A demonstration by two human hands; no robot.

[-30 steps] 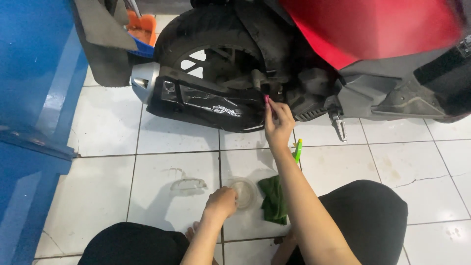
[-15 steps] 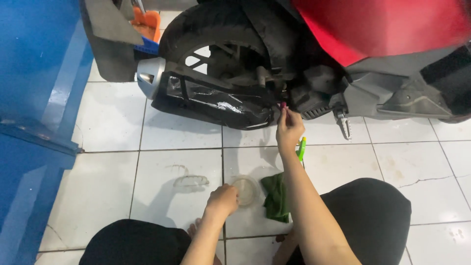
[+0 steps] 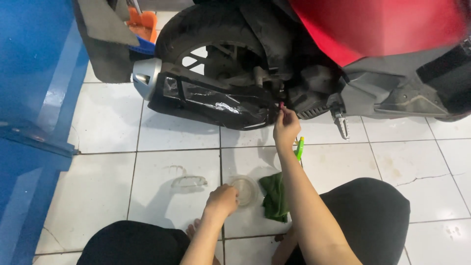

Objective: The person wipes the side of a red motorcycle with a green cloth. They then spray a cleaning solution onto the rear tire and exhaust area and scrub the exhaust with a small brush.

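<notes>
Head view of a person crouched on a white tiled floor (image 3: 162, 132) beside the rear of a red scooter (image 3: 373, 29). The right hand (image 3: 286, 128) is stretched forward and up, its fingertips pinched narrowly on a small reddish part (image 3: 282, 105) at the point where the black exhaust muffler (image 3: 216, 100) meets the engine casing (image 3: 314, 95); whether that part is a fastener or a tool tip cannot be told. The muffler's long axis runs left to right across the view, from its silver end cap (image 3: 145, 77) near the rear wheel (image 3: 211, 44) to the pinch point, so the worked spot lies at the muffler's right-hand end, straight ahead of the right forearm. The left hand (image 3: 223, 200) rests low on the floor, loosely curled, touching the edge of a clear round lid or dish (image 3: 247, 188); it appears to hold nothing, and it is well apart from the scooter. The right hand is therefore the nearer one to the muffler joint. Just beside the dish lies a dark green rag (image 3: 274, 196), and a tool with a bright green handle (image 3: 299, 148) lies partly hidden under the right forearm. Clear safety glasses (image 3: 189, 181) lie on the tile to the left of the dish. A blue cabinet (image 3: 34, 98) bounds the left of the view.
</notes>
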